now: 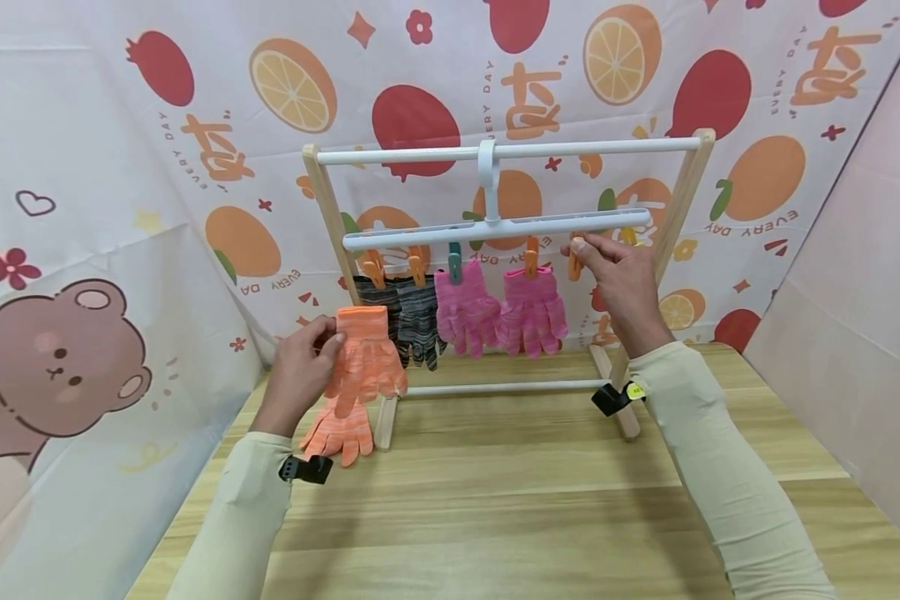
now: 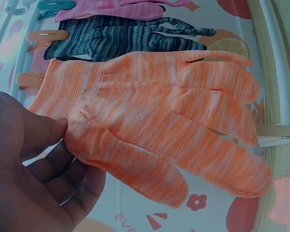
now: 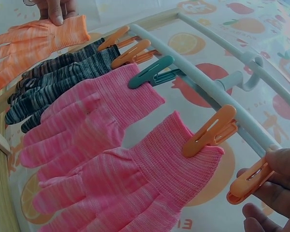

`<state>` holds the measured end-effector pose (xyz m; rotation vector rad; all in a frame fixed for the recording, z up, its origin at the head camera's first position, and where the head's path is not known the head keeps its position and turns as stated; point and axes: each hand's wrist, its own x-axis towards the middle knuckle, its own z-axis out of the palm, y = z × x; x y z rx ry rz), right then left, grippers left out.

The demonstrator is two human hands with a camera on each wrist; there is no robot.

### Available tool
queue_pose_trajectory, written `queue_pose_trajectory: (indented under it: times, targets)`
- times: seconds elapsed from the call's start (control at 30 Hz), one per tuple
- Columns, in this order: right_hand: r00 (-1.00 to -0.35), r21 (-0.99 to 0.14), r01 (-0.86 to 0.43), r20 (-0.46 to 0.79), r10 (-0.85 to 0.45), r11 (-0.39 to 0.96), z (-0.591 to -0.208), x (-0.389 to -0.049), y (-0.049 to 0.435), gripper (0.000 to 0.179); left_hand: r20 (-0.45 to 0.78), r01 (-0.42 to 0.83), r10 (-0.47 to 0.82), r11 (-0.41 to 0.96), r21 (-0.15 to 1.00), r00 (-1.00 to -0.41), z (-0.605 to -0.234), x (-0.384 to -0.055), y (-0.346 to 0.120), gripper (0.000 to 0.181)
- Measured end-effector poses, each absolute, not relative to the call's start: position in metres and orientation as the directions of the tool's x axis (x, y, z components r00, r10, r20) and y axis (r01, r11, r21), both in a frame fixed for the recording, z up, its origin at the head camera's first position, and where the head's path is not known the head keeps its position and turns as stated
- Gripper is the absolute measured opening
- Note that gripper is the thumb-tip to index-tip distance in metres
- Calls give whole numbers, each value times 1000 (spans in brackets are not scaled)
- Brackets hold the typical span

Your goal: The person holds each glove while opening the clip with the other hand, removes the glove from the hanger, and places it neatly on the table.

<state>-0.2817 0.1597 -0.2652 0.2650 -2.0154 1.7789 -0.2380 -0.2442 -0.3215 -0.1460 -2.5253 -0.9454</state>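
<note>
My left hand point(image 1: 303, 367) pinches an orange glove point(image 1: 366, 354) near its cuff, thumb in front; its fingers hang down in front of the dark gloves. In the left wrist view the thumb presses on the glove point(image 2: 150, 106) just below the ribbed cuff. My right hand point(image 1: 622, 279) pinches an orange clothespin point(image 3: 251, 180) that hangs from the white hanger bar point(image 1: 495, 227); no glove is in this clothespin. Beside it hang two pink gloves point(image 1: 534, 312), one on an orange clothespin point(image 3: 210, 131), one on a green clothespin point(image 3: 152, 72). Two dark striped gloves point(image 1: 418, 321) hang farther left from orange clothespins.
A second orange glove point(image 1: 341, 433) lies on the wooden table point(image 1: 480, 500) by the rack's left foot. The wooden rack's white top rod point(image 1: 592, 148) carries the hanger. A yellow clothespin point(image 1: 628, 236) sits at the bar's right end. A fruit-print cloth point(image 1: 420, 75) stands behind.
</note>
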Motion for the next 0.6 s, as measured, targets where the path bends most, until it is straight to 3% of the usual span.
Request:
queue_pose_trajectory:
  times: [0.6]
  targets:
    - [-884, -891, -417, 444, 148, 181, -265, -283, 159, 39, 443, 233, -75, 765, 600, -893, -323, -237, -259, 17]
